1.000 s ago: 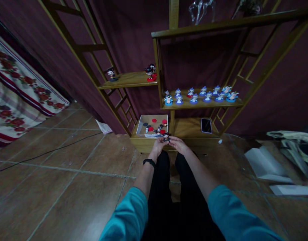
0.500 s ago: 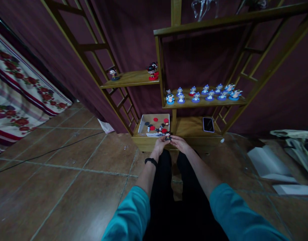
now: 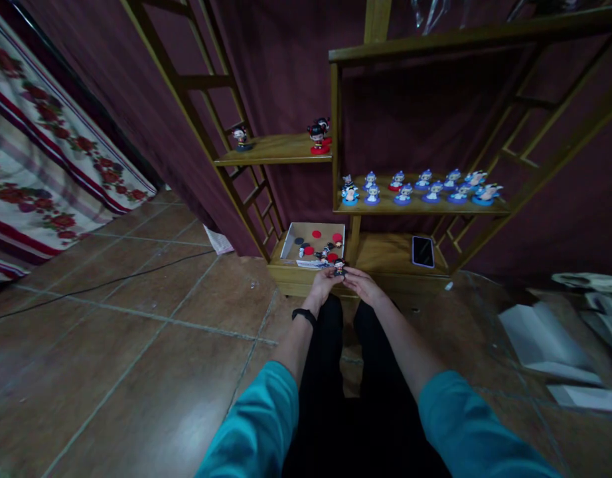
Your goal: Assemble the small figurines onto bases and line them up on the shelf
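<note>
Holding figurine (image 3: 339, 266), hands (image 3: 343, 283) together, box (image 3: 292, 239) of discs (image 3: 316, 234)

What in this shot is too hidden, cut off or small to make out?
- Head view: the small figurine between the left hand and right hand is too small and dim; the grip is unclear.
- Loose pieces in the cardboard box: too small to identify.
- Glassy object on the top shelf: cut off by the upper edge.

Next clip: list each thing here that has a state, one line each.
Left hand: closed on small figurine, with right.
Right hand: touching it.
Small figurine: upright, between both hands.
Cardboard box: open, holding discs.
Phone: flat on bottom shelf, screen dark.
Blue figurines: standing in rows.
</note>
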`<state>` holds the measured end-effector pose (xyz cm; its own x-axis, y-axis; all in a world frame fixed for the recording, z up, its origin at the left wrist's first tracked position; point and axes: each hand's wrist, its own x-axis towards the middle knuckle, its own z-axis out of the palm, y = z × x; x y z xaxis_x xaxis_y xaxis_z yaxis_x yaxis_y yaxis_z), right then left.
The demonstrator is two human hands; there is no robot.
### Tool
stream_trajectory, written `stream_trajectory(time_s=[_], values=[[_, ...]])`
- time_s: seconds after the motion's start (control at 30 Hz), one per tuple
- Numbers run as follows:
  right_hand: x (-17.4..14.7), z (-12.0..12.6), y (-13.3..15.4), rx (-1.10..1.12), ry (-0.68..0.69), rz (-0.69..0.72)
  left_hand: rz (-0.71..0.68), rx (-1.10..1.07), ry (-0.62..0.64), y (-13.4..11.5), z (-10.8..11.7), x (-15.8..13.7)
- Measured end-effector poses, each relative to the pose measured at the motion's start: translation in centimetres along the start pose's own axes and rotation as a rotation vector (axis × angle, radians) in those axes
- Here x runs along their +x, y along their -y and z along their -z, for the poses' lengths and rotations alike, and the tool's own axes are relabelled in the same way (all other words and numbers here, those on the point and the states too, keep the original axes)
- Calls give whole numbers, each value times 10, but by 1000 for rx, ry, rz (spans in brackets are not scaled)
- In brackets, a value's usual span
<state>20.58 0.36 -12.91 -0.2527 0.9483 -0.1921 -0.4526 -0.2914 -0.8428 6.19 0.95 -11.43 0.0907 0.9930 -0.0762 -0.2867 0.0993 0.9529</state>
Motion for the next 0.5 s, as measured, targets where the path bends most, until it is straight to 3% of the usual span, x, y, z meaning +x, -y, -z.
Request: stream_trajectory(time_s=[0.3,0.5], values=[[-1,-3,3,-45,3,21,-45,-20,22,-1,-2,-1],[-2,-8,7,-64,-9,-3,-85,-12,-69,-3,-7,-4]])
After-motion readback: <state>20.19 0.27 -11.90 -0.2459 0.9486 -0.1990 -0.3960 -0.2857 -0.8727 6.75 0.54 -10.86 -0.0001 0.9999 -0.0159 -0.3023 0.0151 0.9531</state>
